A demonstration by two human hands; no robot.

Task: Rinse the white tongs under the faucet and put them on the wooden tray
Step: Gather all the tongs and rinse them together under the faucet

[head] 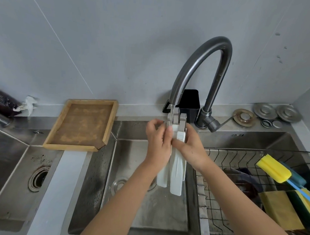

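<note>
The white tongs (176,174) hang upright over the middle sink basin, metal hinge end up and white paddles down. Water runs from the spout of the dark curved faucet (198,65) onto the hinge end. My left hand (157,144) grips the tongs from the left, its fingers wrapped around the upper part. My right hand (190,146) holds them from the right at the same height. The wooden tray (107,129) lies empty on the counter ledge to the left of the basin.
A second sink basin with a drain (38,178) lies at the left. A wire rack (237,184) at the right holds a yellow sponge brush (273,170) and sponges (280,208). A black holder (189,103) stands behind the faucet. Metal strainer lids (262,110) sit at the back right.
</note>
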